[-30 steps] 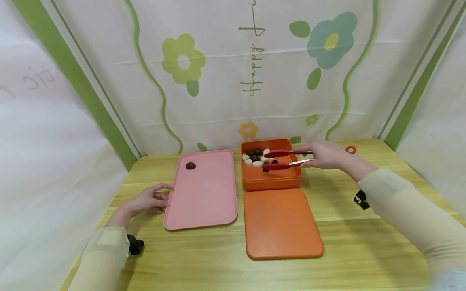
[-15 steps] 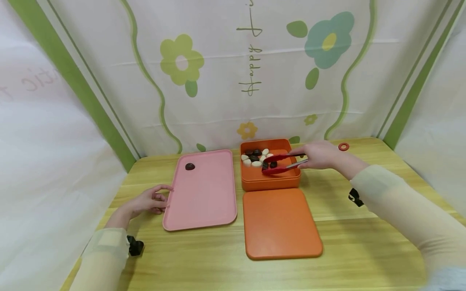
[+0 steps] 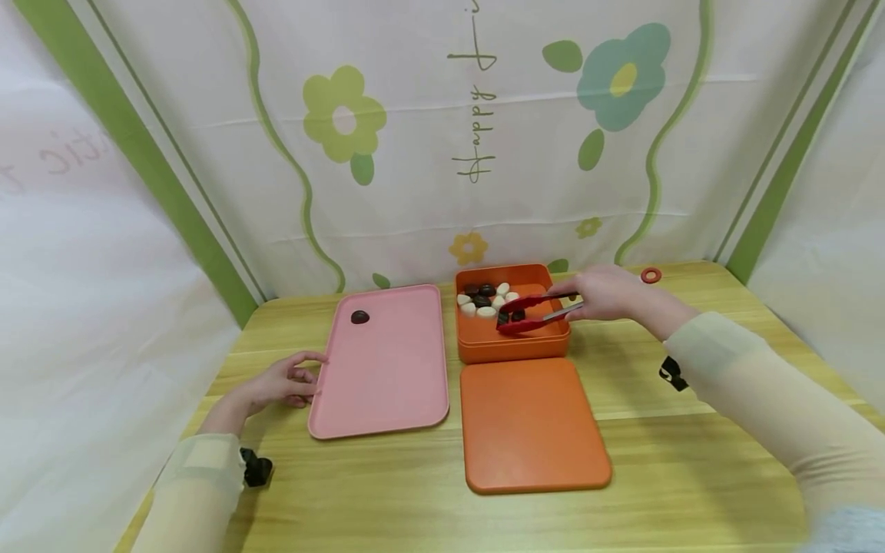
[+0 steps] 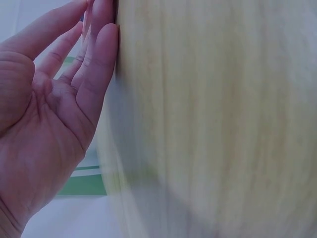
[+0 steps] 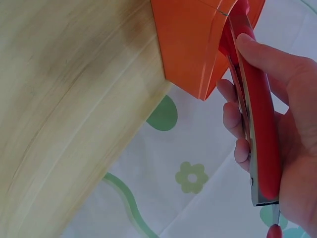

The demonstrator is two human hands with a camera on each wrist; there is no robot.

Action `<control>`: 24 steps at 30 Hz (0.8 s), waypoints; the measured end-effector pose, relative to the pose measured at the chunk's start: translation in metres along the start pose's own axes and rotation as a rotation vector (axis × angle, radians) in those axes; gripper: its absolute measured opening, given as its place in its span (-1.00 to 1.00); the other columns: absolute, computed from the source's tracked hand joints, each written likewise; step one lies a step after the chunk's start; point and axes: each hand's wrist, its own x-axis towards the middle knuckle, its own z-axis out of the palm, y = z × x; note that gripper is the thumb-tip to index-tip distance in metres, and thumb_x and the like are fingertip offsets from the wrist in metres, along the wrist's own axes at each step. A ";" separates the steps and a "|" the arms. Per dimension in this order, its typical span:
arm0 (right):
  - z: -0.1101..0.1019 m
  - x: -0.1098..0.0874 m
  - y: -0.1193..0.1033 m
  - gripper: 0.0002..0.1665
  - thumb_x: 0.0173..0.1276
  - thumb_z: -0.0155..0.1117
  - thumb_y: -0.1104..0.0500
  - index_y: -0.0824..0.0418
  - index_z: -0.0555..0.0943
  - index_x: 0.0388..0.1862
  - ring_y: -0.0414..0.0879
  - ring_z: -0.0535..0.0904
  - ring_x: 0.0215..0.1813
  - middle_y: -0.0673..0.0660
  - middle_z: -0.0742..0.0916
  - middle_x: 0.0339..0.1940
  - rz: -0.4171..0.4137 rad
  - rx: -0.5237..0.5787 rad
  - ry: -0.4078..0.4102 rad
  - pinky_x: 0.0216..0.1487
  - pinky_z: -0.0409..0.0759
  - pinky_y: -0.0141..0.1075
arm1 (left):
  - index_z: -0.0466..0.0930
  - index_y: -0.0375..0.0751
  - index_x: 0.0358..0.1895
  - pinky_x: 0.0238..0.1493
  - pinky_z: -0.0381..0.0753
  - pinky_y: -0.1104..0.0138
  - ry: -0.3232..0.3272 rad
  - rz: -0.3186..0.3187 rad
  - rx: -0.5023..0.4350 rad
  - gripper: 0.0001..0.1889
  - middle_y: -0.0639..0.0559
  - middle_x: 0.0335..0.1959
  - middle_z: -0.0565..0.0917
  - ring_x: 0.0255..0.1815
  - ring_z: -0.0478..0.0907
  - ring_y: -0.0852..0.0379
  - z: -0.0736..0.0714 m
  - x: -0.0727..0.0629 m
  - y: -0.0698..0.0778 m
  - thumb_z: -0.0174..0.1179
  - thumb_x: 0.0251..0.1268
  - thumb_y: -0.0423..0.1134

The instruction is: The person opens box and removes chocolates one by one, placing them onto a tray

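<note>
My right hand [image 3: 604, 293] grips a pair of tongs [image 5: 260, 129] with red handles and red tips. In the head view the red tips reach down into an orange box [image 3: 515, 351], on either side of dark chocolate-like pieces [image 3: 518, 316]. More dark pieces [image 3: 482, 301] and white oval pieces [image 3: 486, 312] are gathered at the box's left. At the left edge of a pink tray [image 3: 387, 376], my left hand [image 3: 283, 382] touches the rim with loosely extended fingers. A single dark rounded piece [image 3: 359, 316] lies near the tray's back left corner.
A flat orange lid [image 3: 535, 426] lies on the wooden table [image 3: 359, 491] in front of the box. A small red ring [image 3: 651, 275] rests at the back right. White cloth [image 3: 408, 192] printed with flowers hangs behind the table.
The tongs have dipped into the box, and their tips have drawn closer together around the dark pieces. My left hand stays at the tray rim.
</note>
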 end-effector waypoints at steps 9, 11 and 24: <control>0.000 0.002 0.001 -0.42 0.12 0.51 0.00 0.00 0.65 0.17 0.01 0.61 -0.23 0.13 0.72 -0.03 0.001 -0.015 0.014 -0.46 0.43 -0.17 | 0.15 -0.34 0.40 -0.35 0.62 0.24 0.003 -0.006 -0.003 -0.34 -0.13 -0.28 0.58 -0.35 0.59 0.08 0.000 0.000 -0.002 0.25 0.32 -0.35; 0.000 0.001 0.003 -0.43 0.13 0.51 0.00 -0.01 0.65 0.17 -0.01 0.60 -0.27 0.13 0.73 -0.03 -0.005 -0.013 0.021 -0.47 0.42 -0.18 | 0.14 -0.34 0.40 -0.35 0.62 0.25 0.001 -0.004 -0.005 -0.34 -0.12 -0.28 0.58 -0.35 0.59 0.08 0.000 0.000 -0.002 0.25 0.32 -0.35; -0.004 -0.007 0.006 -0.42 0.18 0.47 0.01 -0.04 0.62 0.23 0.05 0.62 -0.26 0.15 0.73 -0.05 -0.022 0.031 0.089 -0.39 0.50 -0.11 | 0.14 -0.36 0.39 -0.36 0.61 0.28 -0.006 0.012 0.002 -0.37 -0.10 -0.29 0.57 -0.36 0.58 0.11 0.001 -0.002 0.000 0.23 0.33 -0.37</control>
